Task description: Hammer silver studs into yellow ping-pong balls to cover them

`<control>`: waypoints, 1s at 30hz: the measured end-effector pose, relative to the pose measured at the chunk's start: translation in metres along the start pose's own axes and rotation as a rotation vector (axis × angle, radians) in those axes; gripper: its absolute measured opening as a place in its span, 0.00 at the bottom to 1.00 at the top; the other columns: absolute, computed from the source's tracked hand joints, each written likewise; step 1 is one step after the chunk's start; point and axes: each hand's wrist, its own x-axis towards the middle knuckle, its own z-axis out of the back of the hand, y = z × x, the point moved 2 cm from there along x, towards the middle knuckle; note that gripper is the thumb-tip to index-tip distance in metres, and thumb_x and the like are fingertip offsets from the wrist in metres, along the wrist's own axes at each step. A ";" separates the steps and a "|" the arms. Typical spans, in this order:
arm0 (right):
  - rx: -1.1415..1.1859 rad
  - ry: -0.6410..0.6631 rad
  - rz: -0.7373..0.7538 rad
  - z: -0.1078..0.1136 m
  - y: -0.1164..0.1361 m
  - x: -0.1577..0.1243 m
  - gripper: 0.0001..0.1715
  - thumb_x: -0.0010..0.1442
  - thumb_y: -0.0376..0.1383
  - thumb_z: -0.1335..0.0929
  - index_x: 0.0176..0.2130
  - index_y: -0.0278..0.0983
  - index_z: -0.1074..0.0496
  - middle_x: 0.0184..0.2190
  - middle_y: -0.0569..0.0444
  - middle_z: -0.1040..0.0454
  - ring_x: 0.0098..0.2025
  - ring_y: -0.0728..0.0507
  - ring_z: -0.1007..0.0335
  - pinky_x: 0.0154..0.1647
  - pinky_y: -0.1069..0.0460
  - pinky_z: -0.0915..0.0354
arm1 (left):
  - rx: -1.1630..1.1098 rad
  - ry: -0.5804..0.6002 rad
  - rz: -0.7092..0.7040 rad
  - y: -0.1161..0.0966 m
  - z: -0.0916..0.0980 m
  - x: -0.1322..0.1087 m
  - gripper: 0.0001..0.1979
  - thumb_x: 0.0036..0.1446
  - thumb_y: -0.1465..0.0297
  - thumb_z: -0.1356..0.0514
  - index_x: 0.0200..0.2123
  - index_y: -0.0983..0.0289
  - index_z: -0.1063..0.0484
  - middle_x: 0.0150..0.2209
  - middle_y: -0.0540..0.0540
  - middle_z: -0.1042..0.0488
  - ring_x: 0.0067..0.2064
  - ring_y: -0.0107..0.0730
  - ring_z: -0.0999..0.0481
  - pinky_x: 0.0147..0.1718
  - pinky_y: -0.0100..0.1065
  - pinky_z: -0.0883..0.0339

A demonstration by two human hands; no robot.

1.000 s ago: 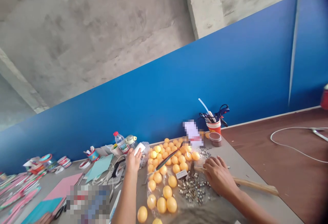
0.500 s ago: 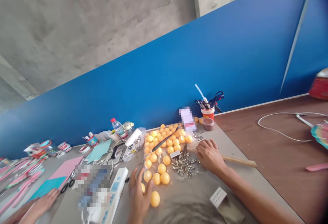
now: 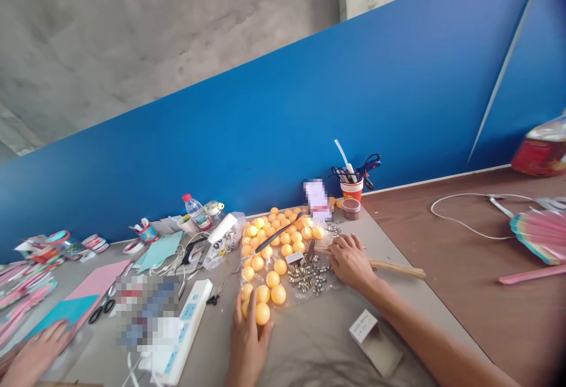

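head view: left hand (image 3: 248,341) loosely spread at near balls (image 3: 262,314)
right hand (image 3: 352,262) over the hammer (image 3: 399,268), grip cannot be told; metal bits (image 3: 309,276) lie just left.

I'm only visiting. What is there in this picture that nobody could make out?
All in the head view:
Wooden stick: middle hidden by the right grip.
Orange ball: partly hidden behind the left grip.
Pale box: print too small to read.
Pink pleated thing: cut off by the right edge.
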 end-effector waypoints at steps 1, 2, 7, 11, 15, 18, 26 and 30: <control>-0.002 0.006 -0.006 0.001 0.001 0.000 0.13 0.63 0.33 0.36 0.41 0.38 0.22 0.46 0.45 0.24 0.55 0.36 0.37 0.67 0.37 0.56 | 0.002 -0.010 -0.020 -0.003 -0.004 0.005 0.31 0.42 0.67 0.28 0.53 0.56 0.25 0.66 0.67 0.40 0.69 0.68 0.48 0.65 0.63 0.56; -0.003 0.011 -0.012 0.002 0.001 -0.001 0.13 0.63 0.33 0.36 0.41 0.38 0.22 0.46 0.45 0.24 0.55 0.36 0.37 0.67 0.38 0.57 | 0.003 -0.015 -0.050 -0.005 -0.008 0.010 0.31 0.41 0.68 0.28 0.53 0.56 0.25 0.66 0.67 0.41 0.70 0.68 0.50 0.66 0.63 0.59; -0.002 0.025 -0.025 0.006 0.003 0.000 0.12 0.62 0.33 0.36 0.42 0.39 0.22 0.47 0.46 0.24 0.56 0.36 0.37 0.67 0.39 0.58 | 0.236 0.033 -0.304 -0.013 -0.036 0.041 0.27 0.49 0.69 0.32 0.55 0.57 0.26 0.67 0.65 0.42 0.69 0.67 0.48 0.64 0.65 0.52; -0.012 0.045 -0.030 0.005 0.003 0.002 0.11 0.62 0.35 0.34 0.42 0.38 0.23 0.47 0.46 0.25 0.56 0.35 0.37 0.68 0.39 0.58 | 0.548 0.032 -0.521 -0.022 -0.059 0.070 0.23 0.57 0.70 0.38 0.57 0.62 0.30 0.64 0.69 0.39 0.67 0.62 0.42 0.61 0.64 0.44; -0.012 0.050 -0.024 0.003 0.002 0.003 0.11 0.62 0.35 0.34 0.42 0.38 0.23 0.48 0.45 0.25 0.57 0.35 0.38 0.67 0.38 0.56 | 0.632 0.041 -0.688 -0.037 -0.082 0.101 0.23 0.59 0.70 0.40 0.58 0.63 0.34 0.63 0.69 0.38 0.65 0.58 0.39 0.60 0.59 0.40; 0.004 0.037 -0.023 0.002 0.001 0.003 0.09 0.61 0.35 0.33 0.41 0.38 0.23 0.47 0.45 0.25 0.56 0.35 0.38 0.66 0.38 0.55 | 0.622 0.005 -0.694 -0.044 -0.094 0.123 0.24 0.60 0.67 0.41 0.59 0.65 0.37 0.59 0.71 0.35 0.63 0.58 0.36 0.58 0.60 0.39; 0.103 -0.161 0.076 0.001 0.006 0.003 0.10 0.58 0.30 0.33 0.40 0.37 0.25 0.46 0.44 0.27 0.52 0.35 0.37 0.61 0.39 0.47 | 0.538 -0.010 -0.733 -0.032 -0.098 0.143 0.28 0.62 0.63 0.43 0.63 0.65 0.43 0.59 0.71 0.33 0.63 0.58 0.35 0.58 0.60 0.39; 0.193 -0.147 0.310 0.011 0.024 -0.004 0.07 0.61 0.33 0.35 0.38 0.37 0.26 0.36 0.48 0.27 0.40 0.40 0.34 0.45 0.45 0.39 | 0.525 -0.051 -0.728 -0.025 -0.096 0.137 0.26 0.64 0.61 0.45 0.62 0.66 0.41 0.59 0.72 0.33 0.63 0.56 0.35 0.58 0.59 0.39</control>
